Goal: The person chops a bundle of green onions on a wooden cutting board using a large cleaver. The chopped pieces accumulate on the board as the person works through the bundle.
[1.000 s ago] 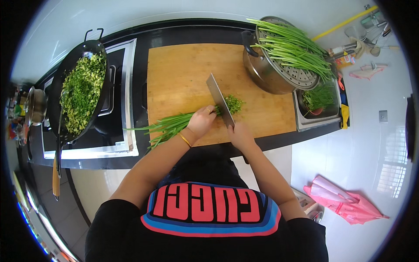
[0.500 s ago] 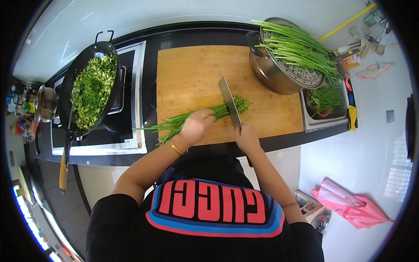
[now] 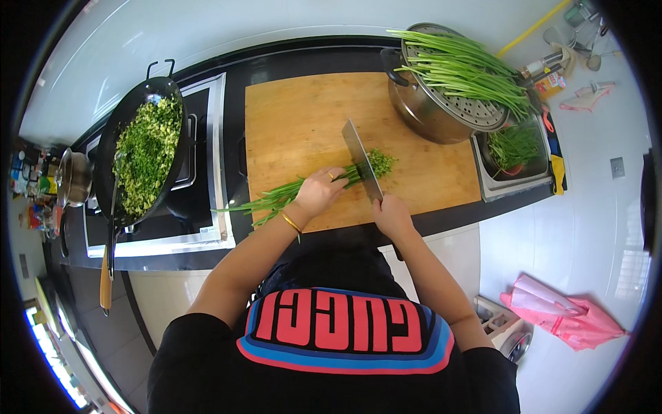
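My left hand (image 3: pixel 323 191) presses down on a bunch of long green chives (image 3: pixel 270 200), its fingers closed over the stalks. In my right hand (image 3: pixel 394 215) is the handle of a cleaver (image 3: pixel 362 157), its broad blade standing on edge across the bunch, just right of my left fingers. Finely cut chives (image 3: pixel 381 164) lie in a small heap against the blade's right side. All of this rests on a large wooden cutting board (image 3: pixel 310 110). The stalks' loose ends stick out past the board's left edge.
On the left, a black wok (image 3: pixel 102 152) of chopped green and yellow food (image 3: pixel 148 152) stands on the stove. Beyond the board's right corner, a steel pot (image 3: pixel 417 114) carries a perforated steamer tray with whole chives (image 3: pixel 469 72). A sink (image 3: pixel 514 185) with more greens is at right.
My left hand has shifted slightly to the right along the bunch, toward the blade. The cleaver stays almost in place; the whole view has moved a little.
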`<move>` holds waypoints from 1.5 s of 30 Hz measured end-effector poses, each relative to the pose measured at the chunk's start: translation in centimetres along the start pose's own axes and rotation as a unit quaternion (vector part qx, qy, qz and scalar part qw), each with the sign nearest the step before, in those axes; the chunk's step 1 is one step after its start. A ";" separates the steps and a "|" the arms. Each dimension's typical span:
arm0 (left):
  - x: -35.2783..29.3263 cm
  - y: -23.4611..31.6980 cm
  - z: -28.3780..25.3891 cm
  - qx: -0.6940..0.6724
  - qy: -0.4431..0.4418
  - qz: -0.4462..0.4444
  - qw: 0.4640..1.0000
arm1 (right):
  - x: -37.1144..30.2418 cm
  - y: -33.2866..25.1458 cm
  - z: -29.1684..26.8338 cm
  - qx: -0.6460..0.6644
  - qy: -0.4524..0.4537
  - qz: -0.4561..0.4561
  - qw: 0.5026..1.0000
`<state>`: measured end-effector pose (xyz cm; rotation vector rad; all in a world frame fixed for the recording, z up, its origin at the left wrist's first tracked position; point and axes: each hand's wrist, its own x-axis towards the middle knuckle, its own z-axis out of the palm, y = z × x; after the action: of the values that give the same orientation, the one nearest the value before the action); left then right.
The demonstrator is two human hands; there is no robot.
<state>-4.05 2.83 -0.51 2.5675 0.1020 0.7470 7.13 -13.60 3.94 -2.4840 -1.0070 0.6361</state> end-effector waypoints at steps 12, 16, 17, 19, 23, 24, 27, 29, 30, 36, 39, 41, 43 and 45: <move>-1.7 -1.3 2.6 0.074 0.004 0.081 0.994 | -0.6 -0.7 -2.0 0.002 -0.008 -0.003 1.000; -1.8 -1.2 2.6 0.072 -0.010 0.071 0.995 | -1.7 -1.1 -3.3 -0.023 -0.041 -0.004 0.999; -1.8 -1.1 2.5 0.068 -0.011 0.067 0.995 | -1.8 -1.0 -3.3 -0.032 -0.053 0.004 0.998; -1.7 -1.1 2.5 0.062 -0.010 0.069 0.996 | -1.8 -1.0 -3.4 -0.043 -0.071 0.013 0.996; -1.8 -0.9 2.0 0.055 -0.008 0.066 0.996 | -1.5 -1.1 -3.8 -0.053 -0.098 0.009 0.994; -1.8 -0.9 2.1 0.052 -0.009 0.064 0.997 | -1.3 -1.2 -3.9 -0.058 -0.105 0.009 0.993; -2.0 -1.0 2.3 0.043 -0.009 0.058 0.997 | 0.1 -0.9 -2.5 -0.078 -0.107 -0.011 0.991; -1.7 -1.0 2.4 0.039 -0.009 0.065 0.997 | 1.3 -2.2 -0.9 -0.067 -0.074 0.012 0.995; -1.7 -1.0 2.3 0.046 -0.006 0.064 0.997 | 2.0 -2.5 -0.3 -0.062 -0.058 0.021 0.996; -1.1 -0.9 1.6 0.036 0.005 0.062 0.997 | 3.7 -0.8 -0.6 0.010 -0.058 0.025 0.998; -0.9 -0.5 1.6 0.016 0.008 0.045 0.999 | 2.8 -0.2 -1.6 0.007 -0.064 0.020 0.998; -1.5 -1.0 2.3 0.033 0.017 0.046 0.998 | 1.3 -1.5 -3.1 -0.020 -0.072 0.009 0.997; -1.6 -1.0 2.3 0.044 0.009 0.055 0.997 | 0.0 -1.4 -3.4 -0.031 -0.070 -0.004 0.997; -1.7 -1.0 2.3 0.052 0.004 0.058 0.997 | -0.7 -0.5 -2.8 -0.027 -0.063 -0.024 0.997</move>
<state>-4.20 2.50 -3.49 2.6887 -0.0068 0.8152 7.93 -14.25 6.68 -2.4839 -1.1414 0.7667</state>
